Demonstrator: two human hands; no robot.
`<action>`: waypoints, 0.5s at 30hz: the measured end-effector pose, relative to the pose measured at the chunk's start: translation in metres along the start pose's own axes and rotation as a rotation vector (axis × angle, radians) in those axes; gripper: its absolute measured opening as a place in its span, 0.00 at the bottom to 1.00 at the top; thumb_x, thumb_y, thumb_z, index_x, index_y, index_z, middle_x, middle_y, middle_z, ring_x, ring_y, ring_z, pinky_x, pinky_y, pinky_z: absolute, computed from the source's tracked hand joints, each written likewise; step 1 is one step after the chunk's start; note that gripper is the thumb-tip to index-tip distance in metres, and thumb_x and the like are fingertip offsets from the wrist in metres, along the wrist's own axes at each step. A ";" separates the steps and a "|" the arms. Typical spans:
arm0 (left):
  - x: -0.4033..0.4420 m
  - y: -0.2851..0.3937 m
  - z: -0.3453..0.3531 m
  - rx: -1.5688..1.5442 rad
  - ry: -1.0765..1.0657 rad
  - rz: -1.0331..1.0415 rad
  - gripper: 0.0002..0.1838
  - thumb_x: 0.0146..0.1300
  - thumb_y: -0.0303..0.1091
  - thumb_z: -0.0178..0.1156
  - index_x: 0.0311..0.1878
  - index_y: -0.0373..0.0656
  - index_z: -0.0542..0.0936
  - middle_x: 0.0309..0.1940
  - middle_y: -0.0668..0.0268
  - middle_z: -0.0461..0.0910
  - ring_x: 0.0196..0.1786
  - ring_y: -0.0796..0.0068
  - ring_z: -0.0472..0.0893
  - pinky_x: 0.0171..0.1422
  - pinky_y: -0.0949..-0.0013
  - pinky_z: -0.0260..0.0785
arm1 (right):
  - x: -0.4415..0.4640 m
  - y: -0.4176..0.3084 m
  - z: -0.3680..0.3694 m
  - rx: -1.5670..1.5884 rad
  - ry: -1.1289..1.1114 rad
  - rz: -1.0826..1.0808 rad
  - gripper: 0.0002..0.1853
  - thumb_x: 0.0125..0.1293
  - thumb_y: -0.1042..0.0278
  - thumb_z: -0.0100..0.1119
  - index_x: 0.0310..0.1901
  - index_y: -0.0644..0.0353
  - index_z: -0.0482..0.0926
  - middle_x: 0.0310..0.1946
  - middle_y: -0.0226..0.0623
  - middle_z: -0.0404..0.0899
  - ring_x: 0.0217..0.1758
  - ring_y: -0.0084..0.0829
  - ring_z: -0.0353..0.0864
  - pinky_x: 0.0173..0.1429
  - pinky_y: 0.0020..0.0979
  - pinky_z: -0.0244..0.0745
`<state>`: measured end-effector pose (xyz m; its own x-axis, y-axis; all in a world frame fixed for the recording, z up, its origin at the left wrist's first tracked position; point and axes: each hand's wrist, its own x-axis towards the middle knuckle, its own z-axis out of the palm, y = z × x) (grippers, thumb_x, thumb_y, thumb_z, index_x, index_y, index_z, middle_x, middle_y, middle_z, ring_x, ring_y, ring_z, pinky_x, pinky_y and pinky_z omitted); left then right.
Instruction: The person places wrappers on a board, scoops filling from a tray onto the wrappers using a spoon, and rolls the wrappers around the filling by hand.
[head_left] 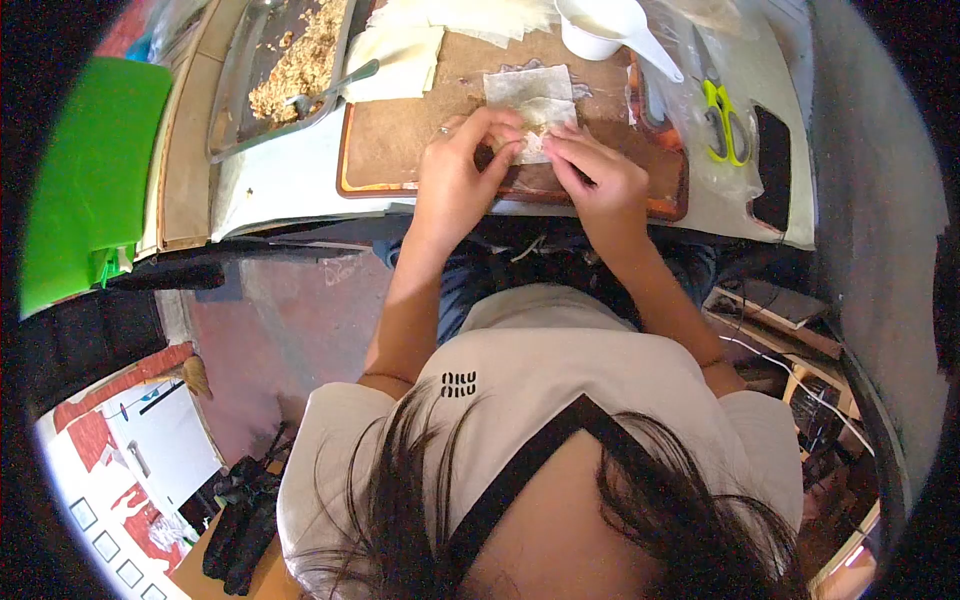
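Observation:
A thin, pale square wrapper (pixel 530 86) lies on the brown board (pixel 385 150) in front of me, with a little filling at its near end. My left hand (pixel 460 165) pinches the near left side of the wrapper between thumb and fingers. On the other side, my right hand (pixel 603 178) holds the near right side, its fingertips pressed close to the filling. The fingers partly hide the filling and the wrapper's near edge. Beyond my left hand, a stack of pale yellow wrappers (pixel 395 62) rests on the board's far left part.
At the far left stands a metal tray (pixel 232 115) of crumbly brown filling (pixel 297 72), a spoon (pixel 335 84) in it. A white cup with a handle (pixel 604 30) is at the back. Green-handled scissors (pixel 722 122) lie on clear plastic, near a black flat object (pixel 771 170).

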<state>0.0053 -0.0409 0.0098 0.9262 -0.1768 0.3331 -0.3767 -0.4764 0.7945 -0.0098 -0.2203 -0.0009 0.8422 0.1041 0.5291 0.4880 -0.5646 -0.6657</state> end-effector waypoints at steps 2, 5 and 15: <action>0.000 -0.002 0.000 -0.005 0.000 0.026 0.14 0.58 0.21 0.66 0.47 0.40 0.80 0.38 0.64 0.85 0.43 0.73 0.84 0.51 0.69 0.73 | -0.002 0.002 -0.001 -0.046 -0.034 -0.070 0.10 0.59 0.74 0.64 0.43 0.60 0.84 0.47 0.43 0.84 0.55 0.41 0.83 0.59 0.38 0.77; 0.002 0.005 -0.004 0.034 -0.025 0.033 0.13 0.57 0.20 0.66 0.45 0.40 0.81 0.38 0.63 0.86 0.44 0.70 0.85 0.52 0.68 0.73 | -0.001 0.003 -0.006 -0.120 -0.098 -0.171 0.11 0.60 0.73 0.63 0.45 0.61 0.83 0.49 0.43 0.83 0.57 0.42 0.81 0.63 0.42 0.74; -0.011 0.017 -0.012 0.342 -0.003 0.263 0.15 0.57 0.33 0.68 0.49 0.46 0.84 0.46 0.64 0.84 0.48 0.64 0.80 0.54 0.63 0.68 | 0.009 0.013 -0.033 0.028 -0.233 -0.183 0.17 0.63 0.67 0.63 0.54 0.60 0.81 0.55 0.43 0.81 0.63 0.40 0.76 0.72 0.46 0.64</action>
<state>-0.0113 -0.0373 0.0258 0.7997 -0.3328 0.4997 -0.5728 -0.6725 0.4686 -0.0039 -0.2538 0.0126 0.7682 0.3892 0.5084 0.6398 -0.4967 -0.5865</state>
